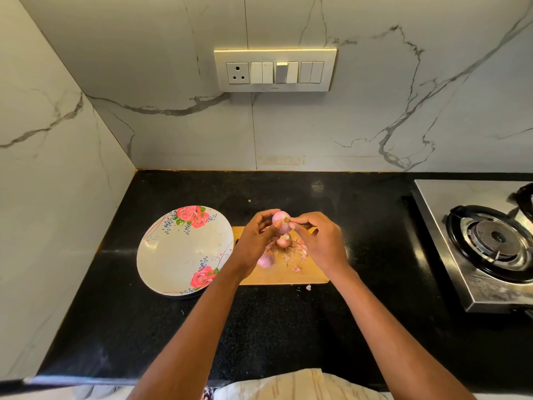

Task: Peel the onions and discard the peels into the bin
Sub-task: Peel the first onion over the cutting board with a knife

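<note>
My left hand (256, 238) grips a pink onion (281, 220) above the wooden cutting board (288, 277), root end facing me. The fingertips of my right hand (318, 241) pinch at the onion's root end. Two more pink onions lie on the board beneath my hands: one (284, 241) in the middle, another (265, 260) near my left wrist. Loose pink peel scraps (297, 255) are scattered over the board, and one scrap (308, 287) lies on the counter just off its front edge. No bin is in view.
A floral plate (178, 255) sits left of the board on the black counter (274, 327). A steel gas stove (487, 241) stands at the right. A switch panel (275, 69) hangs on the marble wall behind.
</note>
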Tool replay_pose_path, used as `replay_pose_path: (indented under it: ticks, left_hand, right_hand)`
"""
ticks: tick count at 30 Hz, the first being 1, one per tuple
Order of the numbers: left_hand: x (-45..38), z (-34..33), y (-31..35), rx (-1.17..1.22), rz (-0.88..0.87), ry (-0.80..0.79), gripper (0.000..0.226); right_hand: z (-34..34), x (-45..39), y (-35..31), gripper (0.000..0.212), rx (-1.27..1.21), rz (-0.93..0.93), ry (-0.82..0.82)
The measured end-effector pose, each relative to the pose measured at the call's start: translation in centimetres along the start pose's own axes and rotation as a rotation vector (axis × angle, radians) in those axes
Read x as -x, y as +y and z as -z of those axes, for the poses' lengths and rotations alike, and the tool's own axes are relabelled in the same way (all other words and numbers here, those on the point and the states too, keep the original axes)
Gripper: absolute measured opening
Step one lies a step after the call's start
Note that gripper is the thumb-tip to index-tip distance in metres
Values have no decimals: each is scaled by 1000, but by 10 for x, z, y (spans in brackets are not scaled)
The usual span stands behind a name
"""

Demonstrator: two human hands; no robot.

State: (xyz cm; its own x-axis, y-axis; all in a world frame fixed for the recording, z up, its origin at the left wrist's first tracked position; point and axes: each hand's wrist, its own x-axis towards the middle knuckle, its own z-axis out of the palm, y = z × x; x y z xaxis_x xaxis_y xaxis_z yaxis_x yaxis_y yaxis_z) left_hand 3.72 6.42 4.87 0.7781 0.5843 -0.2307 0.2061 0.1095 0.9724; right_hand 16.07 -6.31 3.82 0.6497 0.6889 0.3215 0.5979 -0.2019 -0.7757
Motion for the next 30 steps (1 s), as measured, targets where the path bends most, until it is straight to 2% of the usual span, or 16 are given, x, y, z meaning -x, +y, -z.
replay_pose_path:
  ticks: [3,8,11,14,18,20,22,25,30]
  left_hand:
    - [-4,-1,-2,-41,-4,6,50]
    - [-5,-3,-7,-55,1,-5,39]
    - [-3,-4,-7,-14,8,-27,34]
    - [-1,-2,-9,27,21,-24,35]
    - [-2,3,-15,29,51,-7,36]
    - [-3,4,-18,27,66,8,34]
    - [-4,2,-20,-9,83,34,31]
    - [-3,0,-23,-82,103,48,27]
    - [-2,6,-31,-168,134,117,29]
  right_hand:
    - [0,-2,1,8,66,25,27]
    - [-5,2,2,7,334,107,3]
    - [-6,-3,8,6,376,2,-16]
    - [-5,-5,17,14,318,-140,-68]
    - [-2,-1,17,13,138,-184,-196]
    - [-3,2,12,40,27,-212,-318]
    - [-5,4,9,57,-27,-193,-386]
    - [-9,8,7,59,-16,-160,-373]
    - [-8,10,1,51,43,-247,-294]
